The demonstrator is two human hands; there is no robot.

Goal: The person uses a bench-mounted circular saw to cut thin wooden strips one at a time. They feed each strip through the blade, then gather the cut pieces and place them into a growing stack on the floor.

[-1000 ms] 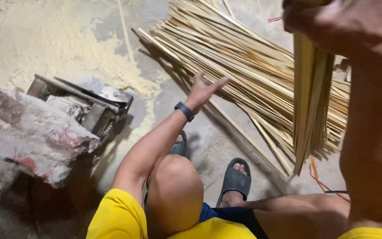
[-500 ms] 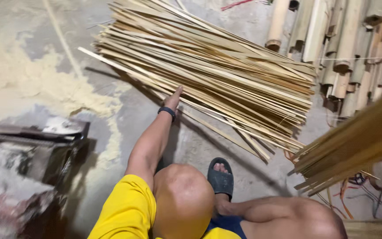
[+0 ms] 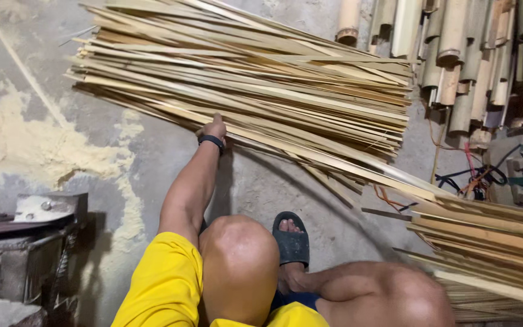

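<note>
Bamboo, pale yellow split strips in a big loose floor pile [image 3: 243, 85], spread across the grey concrete floor [image 3: 261, 181] at top centre; a second smaller bunch of the same flat bamboo strips [image 3: 485, 242] fans in from the lower right, so judging by that the sorting/gathering looks partway, w/ most strips in the big pile and only some in the side bunch. Left hand [image 3: 215, 128], black band at the wrist, reaches out to the near edge of the big pile, fingers curled down onto one long strip, touching it; can't tell if it's a real pinch or just pressing. Right hand out of frame, grip can't be told. Round bamboo pole sections [image 3: 455, 54] stacked top right, pale sawdust patch [image 3: 25, 145] left, grey metal machine [image 3: 25, 242] lower left
</note>
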